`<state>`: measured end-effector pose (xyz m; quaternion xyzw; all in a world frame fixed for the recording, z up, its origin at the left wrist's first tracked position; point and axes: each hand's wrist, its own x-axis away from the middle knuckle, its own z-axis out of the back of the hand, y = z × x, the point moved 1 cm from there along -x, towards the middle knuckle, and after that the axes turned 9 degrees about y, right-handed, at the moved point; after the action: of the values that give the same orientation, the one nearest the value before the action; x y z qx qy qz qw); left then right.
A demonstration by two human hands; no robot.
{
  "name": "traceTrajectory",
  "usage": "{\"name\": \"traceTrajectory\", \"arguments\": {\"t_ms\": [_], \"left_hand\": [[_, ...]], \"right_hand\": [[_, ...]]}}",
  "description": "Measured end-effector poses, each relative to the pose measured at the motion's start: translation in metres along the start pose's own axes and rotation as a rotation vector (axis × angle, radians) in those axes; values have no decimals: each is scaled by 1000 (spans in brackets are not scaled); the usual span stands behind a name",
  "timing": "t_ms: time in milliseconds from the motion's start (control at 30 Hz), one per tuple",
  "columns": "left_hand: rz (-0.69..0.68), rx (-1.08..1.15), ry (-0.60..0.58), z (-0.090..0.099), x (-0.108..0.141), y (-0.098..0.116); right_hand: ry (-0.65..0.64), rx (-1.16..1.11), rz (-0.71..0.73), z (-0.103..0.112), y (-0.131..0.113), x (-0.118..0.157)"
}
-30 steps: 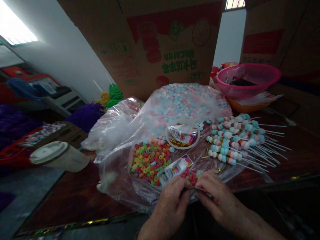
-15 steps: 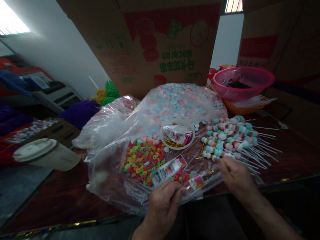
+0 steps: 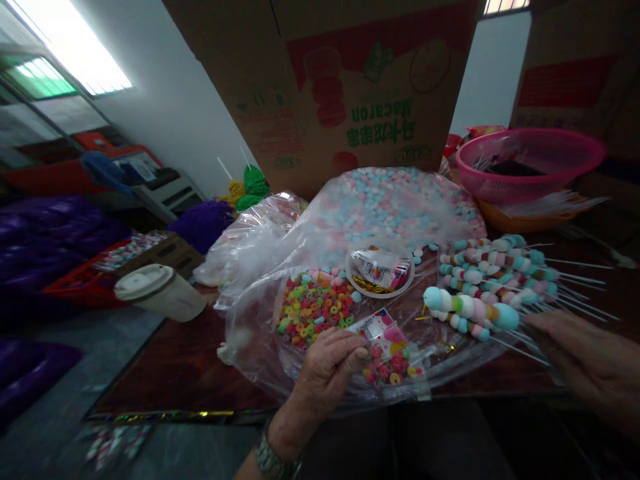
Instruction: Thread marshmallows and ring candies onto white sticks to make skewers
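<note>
My right hand, slightly blurred, is closed round the stick end of a marshmallow skewer. Blue, white, pink and yellow-green pieces are threaded on it, and it points left. Behind and below it lies a pile of similar skewers, their white sticks facing right. My left hand has its fingers curled at the lower left edge of a small printed clear bag; the fingertips partly hide their grip. Colourful candy rings lie beside that hand on the clear plastic.
A large clear sack of pastel marshmallows lies behind a round tub of printed bags and gold ties. A lidded paper cup stands tilted at left. A pink basket sits back right. A tall cardboard box rises behind.
My right hand has moved right and now holds a marshmallow skewer over the front of the pile. My left hand stays near the printed bag. The view has swung left.
</note>
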<state>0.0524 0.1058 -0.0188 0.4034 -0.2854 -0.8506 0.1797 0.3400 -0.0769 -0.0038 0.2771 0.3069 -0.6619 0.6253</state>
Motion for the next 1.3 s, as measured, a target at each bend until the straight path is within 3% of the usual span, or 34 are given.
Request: {"name": "traceTrajectory", "arguments": {"t_ms": [100,333,500,867,1133,1300], "left_hand": [[-13,-3,-31,0,-3,3],[-44,-19,-136,8,-4,7],[2,34,-249,14,-9,9],[121,169,-254,9,-10,11],[60,35,-365,4,-20,15],[-7,2,-399,-5,-25,19]], "right_hand": [[11,-41,231,14,-16,2],[-12,-69,364,17,-31,-2],[4,-104,308,23,-25,-3],[-77,-241,189,11,-29,26],[-49,-206,284,14,-42,13],[-197,-349,120,-5,-51,25]]}}
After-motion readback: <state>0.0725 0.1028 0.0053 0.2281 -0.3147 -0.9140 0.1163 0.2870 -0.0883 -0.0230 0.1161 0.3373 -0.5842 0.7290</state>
